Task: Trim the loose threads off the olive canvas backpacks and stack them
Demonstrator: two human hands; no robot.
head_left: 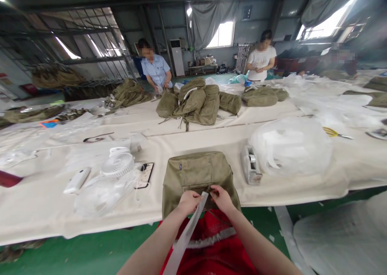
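An olive-green fabric bag (202, 166) lies at the table's near edge, with a zipped pocket across its front. My left hand (190, 202) is closed in a pinch on a long white strip (184, 238), just in front of the bag. This strip hangs down over a red garment (211, 255) at my body. At the right end of the pocket zipper, my right hand (222, 197) has its fingers closed on what looks like the dark zipper pull (208, 188). Its fingertips are close to the strip's upper end.
A tape dispenser (251, 165) and a bundle of clear plastic (292, 146) stand right of the bag. Left are a small white fan (117, 164) and a phone (144, 175). Yellow-handled scissors (335, 133) lie farther right. Olive bags (196, 101) are piled behind; two people stand beyond.
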